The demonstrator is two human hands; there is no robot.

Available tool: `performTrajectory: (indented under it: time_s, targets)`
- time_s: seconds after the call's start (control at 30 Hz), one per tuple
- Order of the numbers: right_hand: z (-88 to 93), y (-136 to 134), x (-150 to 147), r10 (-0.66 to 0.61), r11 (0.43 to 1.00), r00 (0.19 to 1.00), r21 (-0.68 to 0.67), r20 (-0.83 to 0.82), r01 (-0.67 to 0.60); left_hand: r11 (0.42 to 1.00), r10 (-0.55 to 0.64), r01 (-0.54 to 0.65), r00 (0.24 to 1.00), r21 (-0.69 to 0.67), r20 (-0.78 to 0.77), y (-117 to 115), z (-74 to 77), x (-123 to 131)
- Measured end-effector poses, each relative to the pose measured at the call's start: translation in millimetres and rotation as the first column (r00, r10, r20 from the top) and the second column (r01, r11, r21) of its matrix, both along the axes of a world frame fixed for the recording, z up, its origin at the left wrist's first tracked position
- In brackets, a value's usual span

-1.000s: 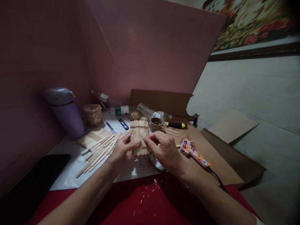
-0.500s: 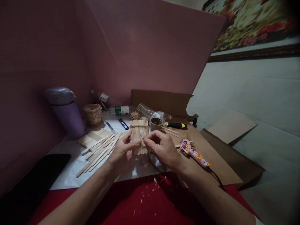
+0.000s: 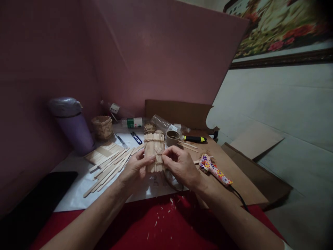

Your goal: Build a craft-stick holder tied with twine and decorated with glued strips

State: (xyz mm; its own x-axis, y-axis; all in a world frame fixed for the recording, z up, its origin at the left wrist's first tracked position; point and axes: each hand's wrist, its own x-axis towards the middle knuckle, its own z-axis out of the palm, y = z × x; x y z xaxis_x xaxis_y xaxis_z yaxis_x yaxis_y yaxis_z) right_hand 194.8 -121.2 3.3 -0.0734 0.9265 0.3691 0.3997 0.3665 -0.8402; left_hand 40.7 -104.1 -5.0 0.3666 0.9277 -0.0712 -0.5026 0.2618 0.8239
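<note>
A small holder [image 3: 151, 150] faced with upright craft sticks and bound by twine bands near its top and bottom is between my hands. My left hand [image 3: 136, 166] grips its left side, with the thumb lying across the front. On the front sits a small pale bow [image 3: 158, 150]. My right hand [image 3: 180, 166] pinches at the bow's right edge, thumb and forefinger together; the fingertips hide part of it. Below the holder, a dark curved loop [image 3: 173, 184] lies partly hidden behind my right hand.
Loose craft sticks [image 3: 109, 170] fan out at left, near a snipper [image 3: 136, 138] and a woven basket [image 3: 102, 127]. A tape roll [image 3: 173, 138], a yellow-black cutter [image 3: 195, 139] and plastic bottles [image 3: 163, 123] lie behind. A flowered glue gun [image 3: 214, 170] rests on cardboard [image 3: 241, 187] at right.
My right fingertips have shifted slightly right, so more of the bow shows. My left hand keeps its hold on the holder, and the view has drifted a little.
</note>
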Motion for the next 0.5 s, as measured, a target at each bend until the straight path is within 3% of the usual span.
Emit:
performTrajectory:
  time_s: [0.5]
  targets:
    - [-2.3, 5.9, 2.6, 0.049, 0.990, 0.987, -0.127, -0.152, -0.069, 1.000, -0.002, 0.002, 1.000, -0.003, 0.005, 1.9, -3.1, -0.6]
